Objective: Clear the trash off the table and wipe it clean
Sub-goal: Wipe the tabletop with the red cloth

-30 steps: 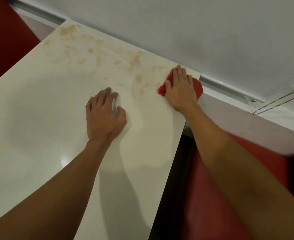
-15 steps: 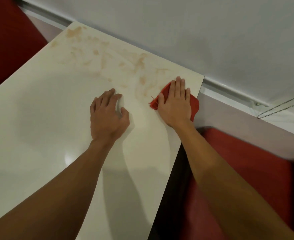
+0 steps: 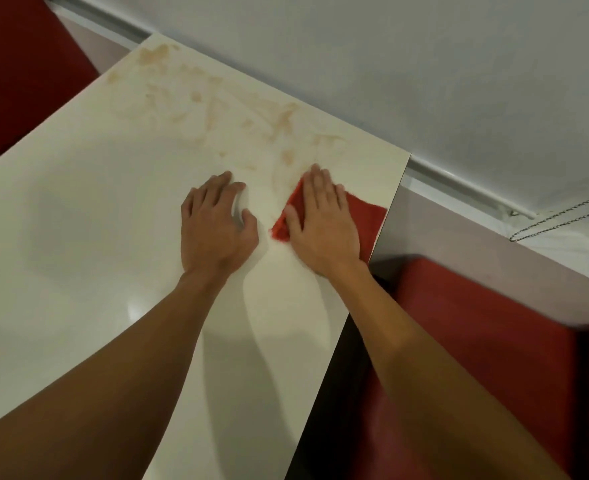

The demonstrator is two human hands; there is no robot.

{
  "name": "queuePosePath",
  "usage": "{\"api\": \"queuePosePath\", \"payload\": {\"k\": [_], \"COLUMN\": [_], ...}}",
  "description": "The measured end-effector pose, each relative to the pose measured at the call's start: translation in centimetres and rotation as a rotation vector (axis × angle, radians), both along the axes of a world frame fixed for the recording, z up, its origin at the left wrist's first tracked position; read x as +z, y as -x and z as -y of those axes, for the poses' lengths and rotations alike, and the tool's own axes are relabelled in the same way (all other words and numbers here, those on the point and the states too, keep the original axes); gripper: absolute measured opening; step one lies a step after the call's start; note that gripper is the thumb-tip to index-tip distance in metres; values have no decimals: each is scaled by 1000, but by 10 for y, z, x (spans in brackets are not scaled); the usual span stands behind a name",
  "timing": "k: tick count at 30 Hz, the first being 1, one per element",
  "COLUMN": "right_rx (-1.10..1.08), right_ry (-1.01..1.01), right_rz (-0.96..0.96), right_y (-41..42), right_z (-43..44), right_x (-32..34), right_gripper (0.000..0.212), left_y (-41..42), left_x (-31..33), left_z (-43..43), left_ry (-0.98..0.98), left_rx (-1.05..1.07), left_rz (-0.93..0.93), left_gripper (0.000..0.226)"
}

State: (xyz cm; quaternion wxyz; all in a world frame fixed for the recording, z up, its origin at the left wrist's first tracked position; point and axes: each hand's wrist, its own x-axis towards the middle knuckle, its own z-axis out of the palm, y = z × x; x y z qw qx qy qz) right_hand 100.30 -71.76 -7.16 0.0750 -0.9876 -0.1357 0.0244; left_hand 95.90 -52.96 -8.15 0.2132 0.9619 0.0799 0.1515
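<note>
The right hand lies flat, fingers straight, pressing a red cloth onto the table near its right edge, right of frame centre. The left hand rests palm-down on the table just beside it, fingers loosely bent, holding nothing. Brown smears streak the tabletop above both hands.

A red seat sits below a white blind and its bead chain.

Looking at a glossy cream table. Carrying brownish smears along the far strip, running from the far-left corner toward the right edge. Bearing a red cloth lying flat at the right edge, just near of the smears. Taking a right hand pressing flat on the cloth, and a left hand resting palm-down on the bare top just left of it.
</note>
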Motion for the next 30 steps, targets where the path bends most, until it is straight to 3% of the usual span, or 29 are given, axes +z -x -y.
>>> {"api": "queuePosePath", "payload": {"k": [3,6,8,14,20,26,30], "right_rx": [100,-168,-238,165,-209,206,-66], "right_ry": [-22,-16,10,-21,4,-9,-5], "right_rz": [-6,-6,-12,-7,-15,5,11], "right_y": [18,-7,-23,10,-31,10,-3], "right_z": [31,25,4,32,10,15,20], "right_x": [-1,-3,-4,-1,-5,0,-4], "right_gripper": [76,78,79,77,80,74,76], "left_y": [1,0,0,0,-1,0,0], "left_x": [0,-1,-2,-4,-5,-4,-5], "left_z": [1,1,0,-1,-2,-1,-3], "left_ry": [10,4,3,4,9,21,37], "left_rx": [3,7,6,8,16,49,74], "left_rz": [3,6,4,1,-19,-14,-25], "left_gripper": [51,50,50,52,54,55,54]}}
